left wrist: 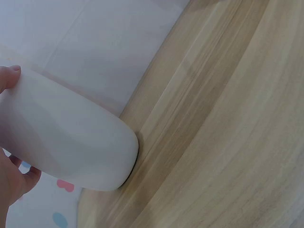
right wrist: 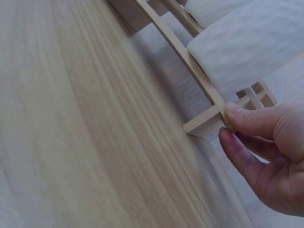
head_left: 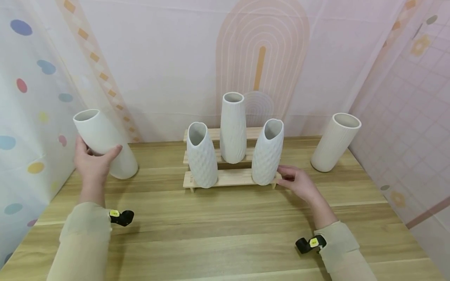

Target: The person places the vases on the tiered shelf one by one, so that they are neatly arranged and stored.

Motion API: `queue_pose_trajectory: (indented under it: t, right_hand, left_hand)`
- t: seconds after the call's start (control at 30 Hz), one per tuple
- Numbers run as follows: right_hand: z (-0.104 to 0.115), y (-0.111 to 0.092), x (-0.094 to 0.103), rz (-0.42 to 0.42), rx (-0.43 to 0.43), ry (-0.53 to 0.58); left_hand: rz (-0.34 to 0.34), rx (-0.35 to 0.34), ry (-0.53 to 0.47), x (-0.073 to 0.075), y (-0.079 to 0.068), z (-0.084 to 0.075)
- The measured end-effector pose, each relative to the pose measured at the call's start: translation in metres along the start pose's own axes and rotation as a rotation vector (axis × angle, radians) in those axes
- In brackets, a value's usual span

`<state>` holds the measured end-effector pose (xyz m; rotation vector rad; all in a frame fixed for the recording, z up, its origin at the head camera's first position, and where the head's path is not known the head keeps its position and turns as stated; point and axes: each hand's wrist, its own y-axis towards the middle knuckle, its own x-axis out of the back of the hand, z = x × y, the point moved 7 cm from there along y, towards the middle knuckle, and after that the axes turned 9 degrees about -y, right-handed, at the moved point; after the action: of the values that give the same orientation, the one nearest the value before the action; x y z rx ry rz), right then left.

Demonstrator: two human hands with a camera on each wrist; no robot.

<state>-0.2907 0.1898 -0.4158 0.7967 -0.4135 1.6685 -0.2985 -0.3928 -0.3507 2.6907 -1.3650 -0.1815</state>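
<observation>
At the left of the head view, my left hand [head_left: 94, 162] grips a smooth white vase [head_left: 109, 142] round its side. In the left wrist view the base of that vase [left wrist: 95, 142] meets the table or sits very close to it. My right hand [head_left: 297, 181] pinches the front right end of a tiered wooden rack [head_left: 233, 177]; the right wrist view shows thumb and fingers [right wrist: 259, 121] at the corner of its slat [right wrist: 190, 61]. Two dimpled white vases, a left one [head_left: 204, 164] and a right one [head_left: 267, 160], stand on the front tier. Behind them rises a tall grooved vase [head_left: 233, 132].
A ribbed white vase [head_left: 332, 146] stands on the wooden table [head_left: 211, 238] at the right. Patterned cloth [head_left: 168, 70] hangs behind the table and along both sides. Each sleeve carries a small black wrist camera, one of them on the left cuff [head_left: 123, 217].
</observation>
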Motion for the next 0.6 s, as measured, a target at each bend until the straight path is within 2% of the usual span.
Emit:
queue_pose_trajectory:
  t: [0.13,0.33,0.47,0.6]
  right_hand:
    - [0.000,0.000,-0.001,-0.001,0.000,0.011]
    - [-0.001,0.000,-0.001,-0.013,0.023,-0.001]
    - [-0.001,0.000,-0.001,-0.014,0.024,0.002]
    - [-0.001,-0.001,-0.001,-0.018,0.024,0.003]
  left_hand:
    - [0.031,-0.017,0.051,-0.005,-0.004,-0.002]
    - [0.076,-0.051,0.060,-0.017,-0.010,-0.012]
    - [0.129,-0.083,0.108,-0.031,-0.015,-0.028]
    - [0.171,-0.128,0.079,-0.047,-0.022,-0.046]
